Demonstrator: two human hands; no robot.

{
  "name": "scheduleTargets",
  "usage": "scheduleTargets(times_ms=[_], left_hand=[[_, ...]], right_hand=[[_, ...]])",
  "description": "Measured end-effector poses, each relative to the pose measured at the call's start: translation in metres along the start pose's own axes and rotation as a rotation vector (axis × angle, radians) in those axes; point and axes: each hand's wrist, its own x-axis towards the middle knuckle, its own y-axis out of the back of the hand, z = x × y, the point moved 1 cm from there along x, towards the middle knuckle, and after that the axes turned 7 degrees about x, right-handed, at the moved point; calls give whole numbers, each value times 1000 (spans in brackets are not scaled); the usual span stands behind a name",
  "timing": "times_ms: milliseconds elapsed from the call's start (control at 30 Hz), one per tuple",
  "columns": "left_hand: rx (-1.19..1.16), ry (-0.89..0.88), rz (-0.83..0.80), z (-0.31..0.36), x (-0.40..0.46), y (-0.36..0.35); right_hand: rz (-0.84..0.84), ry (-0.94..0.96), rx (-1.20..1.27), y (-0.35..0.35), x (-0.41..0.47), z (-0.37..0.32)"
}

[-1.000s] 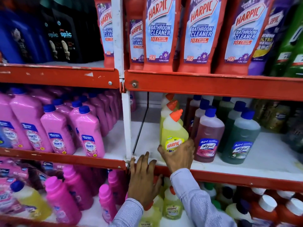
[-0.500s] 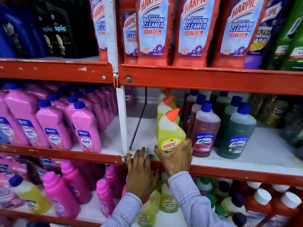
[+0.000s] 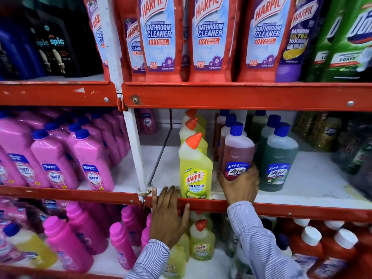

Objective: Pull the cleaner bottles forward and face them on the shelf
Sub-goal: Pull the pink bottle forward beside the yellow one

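Head view | right hand [image 3: 239, 185] gripping pink Lizol bottle [image 3: 236, 152] (low) | left hand [image 3: 168, 213] flat on shelf lip [image 3: 281, 210]

On the middle shelf [image 3: 302, 200], right of the upright post [image 3: 135, 150], the front Harpic bottle [image 3: 194, 168] stands at the shelf's front edge, with two more Harpic bottles in a row behind it. Just right of it stands the front Lizol bottle [image 3: 237, 153], its lower part wrapped by the right hand [image 3: 240, 187], with others queued behind. Right again stands another Lizol bottle [image 3: 278, 158] (also heading a row). The left hand [image 3: 169, 216] rests on the shelf's front rail, lower centre of the frame. Shakti bottles [image 3: 90, 158] fill the bay left of the post. Bathroom cleaner pouches [image 3: 161, 37] line the shelf above.
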Motion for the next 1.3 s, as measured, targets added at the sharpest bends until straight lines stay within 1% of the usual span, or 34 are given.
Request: scheduleTargets(times_ms=[67, 167, 367, 667, 800, 900, 1000, 1067, 1100, 1200, 1300], left_hand=[[-1, 18, -1, 1, 0, 1], [-14, 38, 4, 2, -2, 2], [-28, 41, 34, 4, -2, 3], [-17, 65, 21, 4, -3, 6], [12, 50, -1, 4, -2, 7], [15, 45, -3, 3, -3, 5], [8, 59, -1, 3, -3, 3], [0, 67, 9, 4, -3, 2], [-4, 73, 12, 3, -3, 1], [-11, 81, 23, 4, -3, 1], [-12, 89, 13, 4, -3, 2]], right_hand=[[-24, -16, 3, -1, 3, 2], [-18, -14, -6, 2, 2, 5], [-12, 40, -37, 20, -14, 10], [-53, 42, 1, 33, -27, 11], [-76, 57, 78, 38, -29, 15], [-16, 94, 241, 53, -33, 25], [136, 81, 336, 68, -20, 39], [195, 19, 275, 73, 2, 48], [186, -25, 218, 72, 14, 49], [103, -106, 116, 72, 44, 48], [46, -110, 106, 70, 59, 45]])
